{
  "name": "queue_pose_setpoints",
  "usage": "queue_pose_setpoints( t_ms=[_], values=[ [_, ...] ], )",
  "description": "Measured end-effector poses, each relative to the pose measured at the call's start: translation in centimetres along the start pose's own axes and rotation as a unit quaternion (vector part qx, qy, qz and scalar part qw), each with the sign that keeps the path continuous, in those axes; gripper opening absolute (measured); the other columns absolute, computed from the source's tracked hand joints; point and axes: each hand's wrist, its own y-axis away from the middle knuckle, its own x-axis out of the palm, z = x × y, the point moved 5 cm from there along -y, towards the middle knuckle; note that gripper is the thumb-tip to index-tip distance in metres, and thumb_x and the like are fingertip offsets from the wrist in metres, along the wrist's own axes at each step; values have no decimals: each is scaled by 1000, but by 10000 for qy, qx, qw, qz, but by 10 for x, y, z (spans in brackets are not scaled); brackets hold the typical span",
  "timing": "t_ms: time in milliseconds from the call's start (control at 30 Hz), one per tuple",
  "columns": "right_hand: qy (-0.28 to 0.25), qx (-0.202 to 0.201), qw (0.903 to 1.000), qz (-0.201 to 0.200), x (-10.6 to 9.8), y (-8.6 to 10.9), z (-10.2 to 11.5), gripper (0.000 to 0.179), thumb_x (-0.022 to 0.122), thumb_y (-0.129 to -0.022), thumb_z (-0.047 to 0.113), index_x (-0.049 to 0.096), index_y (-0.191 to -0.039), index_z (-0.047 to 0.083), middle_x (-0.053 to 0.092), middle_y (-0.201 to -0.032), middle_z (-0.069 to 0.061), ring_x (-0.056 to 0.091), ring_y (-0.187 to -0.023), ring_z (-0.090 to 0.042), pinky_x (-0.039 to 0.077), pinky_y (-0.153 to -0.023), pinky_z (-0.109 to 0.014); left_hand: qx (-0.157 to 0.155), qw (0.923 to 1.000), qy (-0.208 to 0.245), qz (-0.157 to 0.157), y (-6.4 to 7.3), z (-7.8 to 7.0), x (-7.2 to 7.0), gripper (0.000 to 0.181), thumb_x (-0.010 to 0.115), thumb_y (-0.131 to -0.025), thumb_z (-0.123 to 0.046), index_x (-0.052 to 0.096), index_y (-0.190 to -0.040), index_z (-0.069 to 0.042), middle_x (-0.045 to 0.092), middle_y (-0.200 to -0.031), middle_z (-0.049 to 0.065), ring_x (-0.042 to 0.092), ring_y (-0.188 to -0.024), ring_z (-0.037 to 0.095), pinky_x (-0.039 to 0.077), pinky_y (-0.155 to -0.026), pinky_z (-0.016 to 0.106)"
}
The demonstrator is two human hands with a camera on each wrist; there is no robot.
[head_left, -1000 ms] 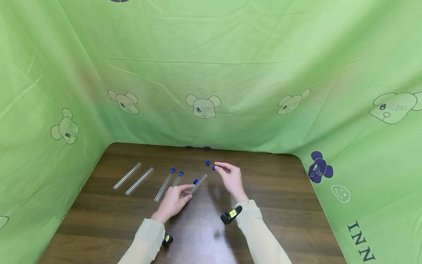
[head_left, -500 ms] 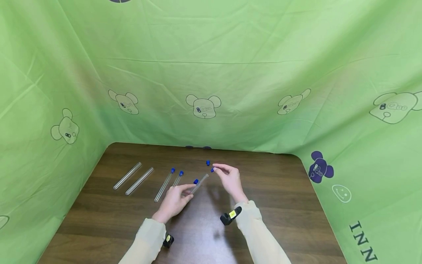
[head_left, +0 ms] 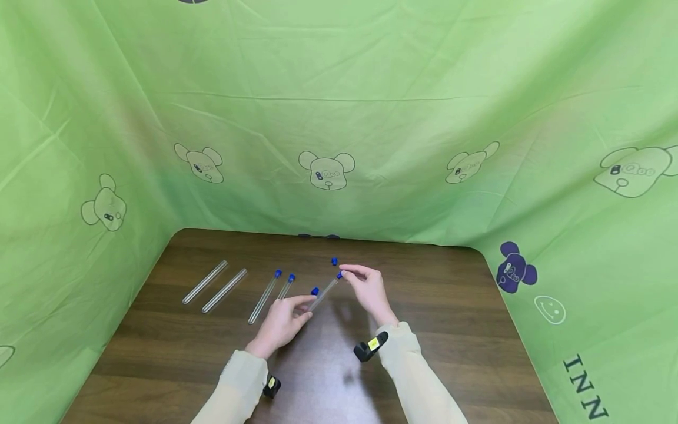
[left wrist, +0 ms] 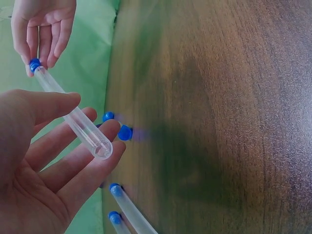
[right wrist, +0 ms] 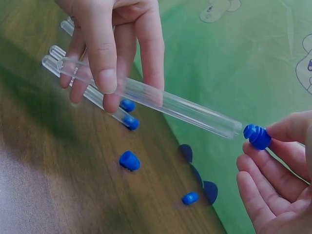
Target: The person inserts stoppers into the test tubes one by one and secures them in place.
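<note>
My left hand [head_left: 283, 321] grips a clear test tube [right wrist: 175, 109] between thumb and fingers, its rounded end toward me and its mouth tilted up to the right. Thumb and forefinger of my right hand [head_left: 371, 292] pinch a ribbed blue stopper [right wrist: 258, 138], its narrow end facing the tube's mouth. In the right wrist view, a sliver of space shows between stopper and mouth. Two loose blue stoppers lie on the table: one stopper [head_left: 315, 291] close by the left fingers, another stopper [head_left: 334, 261] farther back.
Left of my left hand lie two tubes with blue stoppers, a nearer tube [head_left: 286, 287] partly hidden by the hand and another tube [head_left: 263, 299]. Farther left rest two unstoppered tubes [head_left: 205, 282]. Green cloth [head_left: 328, 123] surrounds the brown wooden table [head_left: 450, 330].
My right hand has brought the blue stopper slightly left and down, right up to the tube's mouth. The left hand and its test tube have shifted only a touch to the right.
</note>
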Motion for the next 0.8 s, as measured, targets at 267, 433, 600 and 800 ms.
queue_pose_setpoints(
  t_ms=[267,433,600,800],
  values=[
    [-49,106,9998,159,3,1,0,19,70,-96,5,76,-112,-2,75,-100,-16,73,-89,-21,56,-87,-40,-5,10000,-1,33,0,-1,0,38,73,-94,-6,69,-132,-10,75,-102,7,72,-77,10,57,-68,28],
    [-15,34,9998,175,3,3,3,19,69,-96,3,75,-112,-5,75,-99,-19,73,-89,-24,56,-81,-30,61,10000,5,-4,0,0,1,38,73,-94,-5,69,-131,-9,75,-102,6,72,-76,10,57,-67,27],
    [-83,33,9998,189,3,4,3,19,69,-96,3,75,-112,-5,74,-99,-20,71,-95,-40,54,-79,-24,86,9999,-52,-16,1,0,2,38,74,-94,-6,69,-131,-8,75,-102,5,72,-77,10,57,-68,28],
    [-42,204,9995,235,4,3,-1,18,69,-95,3,76,-111,-2,76,-99,-15,70,-98,-40,55,-81,-26,124,9998,-131,-39,0,-2,2,37,74,-94,-8,70,-131,-10,76,-102,4,72,-78,10,57,-70,28]
  ],
)
